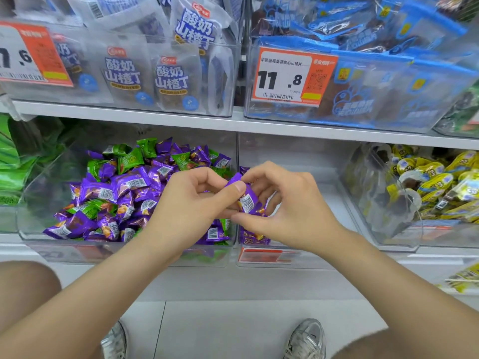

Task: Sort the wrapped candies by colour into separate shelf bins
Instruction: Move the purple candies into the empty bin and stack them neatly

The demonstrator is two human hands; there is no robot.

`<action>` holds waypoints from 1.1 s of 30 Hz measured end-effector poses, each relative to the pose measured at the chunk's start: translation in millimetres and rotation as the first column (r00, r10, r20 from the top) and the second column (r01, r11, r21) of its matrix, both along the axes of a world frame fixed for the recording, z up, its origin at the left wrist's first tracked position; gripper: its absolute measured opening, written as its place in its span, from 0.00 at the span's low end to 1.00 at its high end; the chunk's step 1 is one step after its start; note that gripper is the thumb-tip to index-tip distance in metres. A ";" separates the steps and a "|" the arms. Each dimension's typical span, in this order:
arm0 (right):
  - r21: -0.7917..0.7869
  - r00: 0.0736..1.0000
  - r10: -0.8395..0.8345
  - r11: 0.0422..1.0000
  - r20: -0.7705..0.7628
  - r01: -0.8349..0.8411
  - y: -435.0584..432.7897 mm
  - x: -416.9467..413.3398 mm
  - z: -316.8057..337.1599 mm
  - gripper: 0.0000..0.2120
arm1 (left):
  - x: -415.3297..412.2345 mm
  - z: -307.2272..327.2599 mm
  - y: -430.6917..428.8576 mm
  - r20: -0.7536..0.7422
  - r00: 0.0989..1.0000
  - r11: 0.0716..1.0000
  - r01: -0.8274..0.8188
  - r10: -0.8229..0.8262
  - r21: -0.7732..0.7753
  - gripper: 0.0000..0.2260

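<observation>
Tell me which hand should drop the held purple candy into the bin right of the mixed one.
Right: the right hand hovers over that bin, pinching the purple candy alongside the left hand.

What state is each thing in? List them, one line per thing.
left hand: pinches the held candies with its thumb.
right hand: curled round the held candies.
held candies: purple, lifted between both hands.
left bin: heaped, purple and green mixed.
middle bin: mostly bare, few purple candies at its left front.
right bin: holds yellow packets.
</observation>
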State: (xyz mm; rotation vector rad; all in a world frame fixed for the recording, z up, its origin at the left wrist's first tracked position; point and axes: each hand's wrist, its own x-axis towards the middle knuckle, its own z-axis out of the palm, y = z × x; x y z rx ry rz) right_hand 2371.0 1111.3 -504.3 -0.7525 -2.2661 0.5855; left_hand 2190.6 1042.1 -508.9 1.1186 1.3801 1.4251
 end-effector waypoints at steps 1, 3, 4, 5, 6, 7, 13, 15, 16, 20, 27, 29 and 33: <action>-0.021 1.000 -0.010 1.000 -0.007 0.010 3.3 1.2 -1.6 0.19 | -0.3 -1.3 0.8 -0.037 0.999 1.000 0.002 -0.002 -0.005 0.11; -0.153 0.999 -0.030 0.988 -0.018 0.027 11.6 6.4 -4.2 0.14 | -2.1 -4.0 2.8 -0.141 0.990 1.000 -0.006 0.006 0.001 0.11; -0.251 0.999 -0.028 0.968 -0.016 0.023 16.1 9.9 -5.0 0.12 | -3.1 -5.3 3.2 -0.207 0.978 1.000 -0.010 0.013 0.018 0.10; -0.338 1.000 -0.017 0.941 0.004 0.017 21.3 14.3 -6.0 0.09 | -4.0 -6.3 3.8 -0.279 0.960 0.999 -0.016 0.028 0.045 0.08; -0.397 0.999 0.000 0.917 0.051 0.020 28.1 19.5 -7.9 0.08 | -5.1 -8.2 4.7 -0.355 0.934 0.997 -0.009 0.035 0.074 0.04; -0.422 0.992 0.022 0.906 0.127 0.034 35.5 25.5 -10.9 0.08 | -5.3 -9.7 5.1 -0.420 0.907 0.996 0.014 0.027 0.093 0.03; -0.455 0.845 0.230 0.890 0.483 0.018 52.7 48.3 -25.8 0.09 | -1.6 -24.1 7.4 -0.660 0.751 0.994 0.083 -0.018 0.067 0.12; -0.413 0.809 0.233 0.911 0.539 0.013 54.3 47.3 -29.8 0.08 | -0.7 -23.4 8.7 -0.648 0.761 0.995 0.085 -0.030 0.054 0.11; -0.378 0.797 0.218 0.926 0.563 0.014 54.8 44.8 -31.8 0.07 | -0.7 -22.6 9.2 -0.646 0.762 0.995 0.083 -0.033 0.047 0.10; -0.269 0.769 0.177 0.963 0.614 -0.007 51.3 30.2 -38.1 0.05 | -1.5 -21.9 10.1 -0.633 0.773 0.995 0.086 -0.039 0.042 0.09; -0.263 0.751 0.154 0.964 0.642 0.028 56.3 24.7 -46.5 0.06 | -5.2 -21.6 8.5 -0.603 0.794 0.993 0.115 -0.069 0.038 0.08; -0.270 0.754 0.163 0.963 0.636 0.020 55.4 24.6 -46.5 0.04 | -7.6 -18.9 7.8 -0.587 0.807 0.993 0.112 -0.067 0.040 0.08; -0.288 0.808 0.109 0.955 0.579 0.077 50.2 23.3 -23.6 0.07 | -23.1 -13.3 7.5 -0.637 0.768 0.998 -0.031 0.061 0.059 0.04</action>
